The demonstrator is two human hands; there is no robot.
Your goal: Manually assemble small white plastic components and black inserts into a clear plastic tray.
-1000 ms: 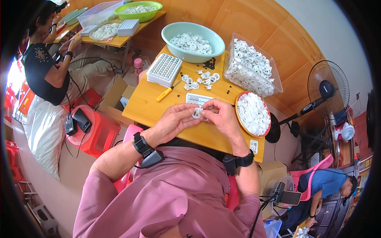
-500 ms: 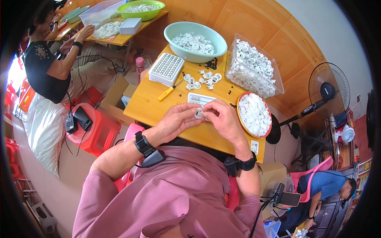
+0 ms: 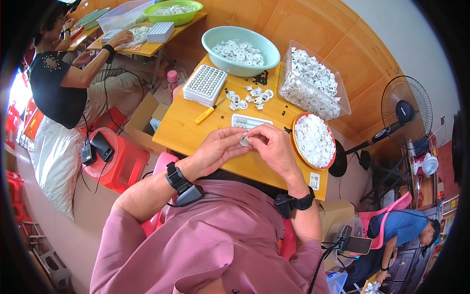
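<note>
Both hands pinch a small round white plastic ring [image 3: 244,141].

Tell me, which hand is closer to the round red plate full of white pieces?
Right. The right hand is just beside the round red plate; the left hand sits farther away, beyond it.

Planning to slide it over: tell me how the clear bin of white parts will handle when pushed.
The clear bin looks thin-walled, so it may flex. Heaped with white parts, it is probably heavy for plastic. Pushed low, it should slide rather than tip.
</note>
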